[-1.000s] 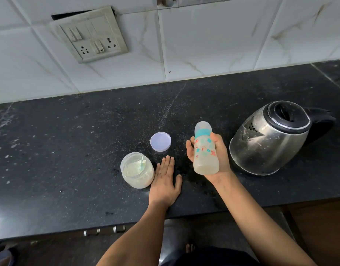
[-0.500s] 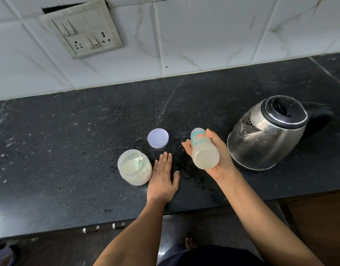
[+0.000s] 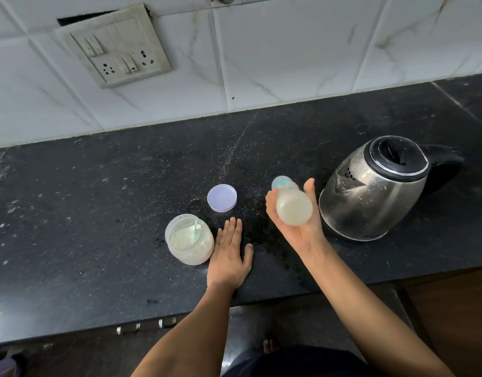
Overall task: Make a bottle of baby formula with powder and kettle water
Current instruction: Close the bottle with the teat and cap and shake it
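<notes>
My right hand (image 3: 302,227) grips the baby bottle (image 3: 291,204) above the black counter (image 3: 98,200). The bottle is capped, holds cloudy whitish liquid, and tilts with its teal-ringed top pointing away from me and its base toward the camera. A steel kettle (image 3: 375,191) with a black lid stands just right of that hand. My left hand (image 3: 230,254) lies flat on the counter, fingers spread, beside an open clear powder jar (image 3: 189,239) with a scoop inside. The jar's pale lilac lid (image 3: 222,198) rests on the counter behind it.
A white tiled wall (image 3: 288,50) with a switch and socket plate (image 3: 117,47) backs the counter. The counter's front edge runs below my wrists, with drawer handles (image 3: 147,325) under it. White specks of powder dot the counter around the jar.
The bottle in my right hand has tipped from nearly upright to base toward me. My left hand has stayed flat beside the jar.
</notes>
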Demonstrator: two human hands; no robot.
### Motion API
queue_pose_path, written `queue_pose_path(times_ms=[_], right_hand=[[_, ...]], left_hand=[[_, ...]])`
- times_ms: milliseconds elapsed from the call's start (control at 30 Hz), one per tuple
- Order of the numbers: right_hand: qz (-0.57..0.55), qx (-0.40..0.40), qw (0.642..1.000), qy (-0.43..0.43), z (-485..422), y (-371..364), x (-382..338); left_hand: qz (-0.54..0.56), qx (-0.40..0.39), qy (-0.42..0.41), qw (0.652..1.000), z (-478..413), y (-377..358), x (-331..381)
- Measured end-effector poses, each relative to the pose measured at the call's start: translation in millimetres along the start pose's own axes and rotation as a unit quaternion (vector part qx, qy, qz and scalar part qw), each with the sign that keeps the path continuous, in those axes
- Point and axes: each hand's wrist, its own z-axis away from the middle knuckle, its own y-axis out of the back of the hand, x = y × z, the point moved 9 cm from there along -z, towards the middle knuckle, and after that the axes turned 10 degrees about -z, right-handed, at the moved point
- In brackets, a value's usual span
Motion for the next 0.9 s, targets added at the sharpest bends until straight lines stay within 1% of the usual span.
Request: queue_pose_path(times_ms=[33, 100, 133, 200, 233, 300, 367, 400, 433, 500, 567, 700, 767, 900], right_hand=[[0.014, -0.027, 0.999, -0.017, 2.6, -5.0, 5.7], [0.075, -0.048, 0.995, -0.034, 8.0, -13.9, 15.4], [0.085, -0.035, 0.995, -0.026, 6.1, -15.1, 15.7], [0.033, 0.009, 0.999, 0.028, 0.8, -7.1, 4.0], [0.024, 0.008, 0.999, 0.043, -1.3, -6.4, -1.0], [0.077, -0.051, 0.995, 0.026, -3.5, -14.0, 0.3], [0.125, -0.079, 0.989, 0.000, 0.8, -21.1, 5.9], [0.131, -0.069, 0.989, -0.010, 1.8, -22.5, 7.0], [0.113, -0.052, 0.992, -0.018, 0.1, -19.1, 5.6], [0.048, -0.002, 0.999, -0.008, -2.9, -5.6, -0.2], [0.034, 0.027, 0.999, 0.003, -3.6, 4.5, -1.8], [0.040, 0.060, 0.997, 0.012, -1.0, 7.7, -0.2], [0.046, 0.087, 0.995, 0.030, -1.3, 7.3, -1.7], [0.126, 0.109, 0.981, 0.097, -5.3, 8.0, -9.7]], left_hand=[[-0.001, -0.001, 0.000, 1.000, 0.1, -0.2, 0.2], [-0.003, -0.001, -0.002, 1.000, 0.7, -0.3, 0.9], [-0.002, 0.001, -0.003, 1.000, 0.6, -0.1, 0.7], [-0.004, 0.002, -0.001, 1.000, 0.6, 0.0, 0.4], [-0.005, 0.001, -0.001, 1.000, 0.6, 0.3, 0.5], [-0.004, 0.002, -0.002, 1.000, 1.0, 1.8, 1.2], [-0.004, 0.002, -0.003, 1.000, 0.8, 2.5, 1.3], [-0.004, 0.003, -0.004, 1.000, 0.6, 2.9, 1.6], [-0.005, 0.004, -0.003, 1.000, 1.1, 3.1, 1.9], [-0.007, 0.004, 0.000, 1.000, 1.4, 4.3, 1.8], [-0.006, 0.000, -0.001, 1.000, 1.4, 4.2, 2.0], [-0.004, -0.006, -0.002, 1.000, 1.1, 2.6, 1.9], [-0.004, -0.007, -0.001, 1.000, 1.0, 1.8, 1.1], [-0.007, -0.010, -0.002, 1.000, 0.5, 1.5, 1.0]])
